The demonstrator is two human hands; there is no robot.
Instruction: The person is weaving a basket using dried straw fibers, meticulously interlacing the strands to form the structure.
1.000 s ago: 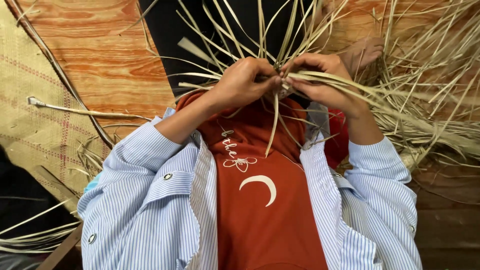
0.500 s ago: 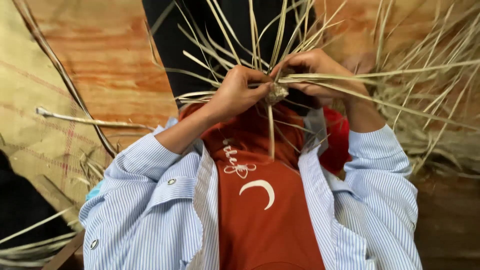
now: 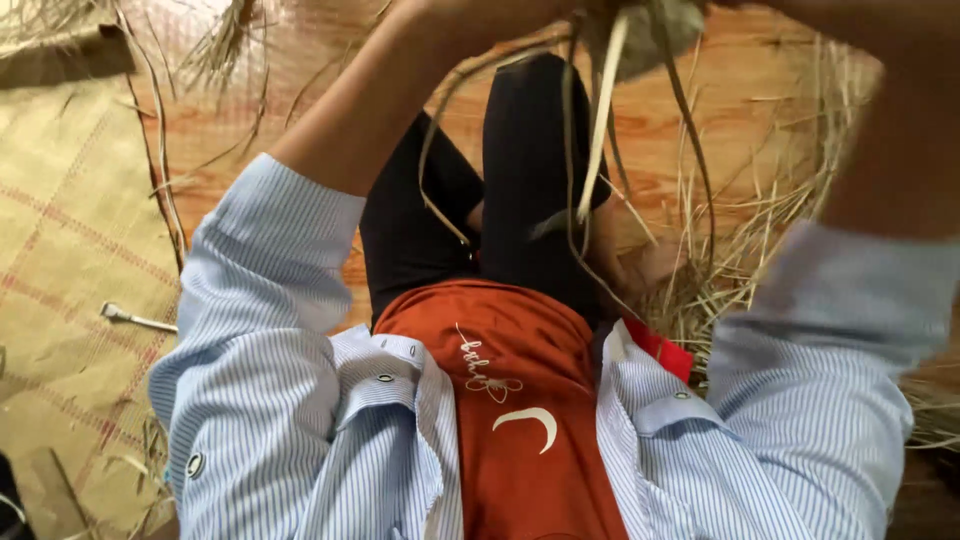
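- Both forearms raised to top edge of view; left hand and right hand cropped out, grip impossible to tell.
- Straw strands [image 3: 595,140] hanging down over black trousers [image 3: 530,180].
- Woven mat [image 3: 70,280] on the left.

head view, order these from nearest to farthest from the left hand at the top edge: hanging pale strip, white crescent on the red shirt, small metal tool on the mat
The left hand is mostly cut off at the top edge.
1. Hanging pale strip, just right of and below it.
2. White crescent, low on the chest, at centre.
3. Small metal tool, far left on the woven mat; close to the crescent's distance, so those two are uncertain.
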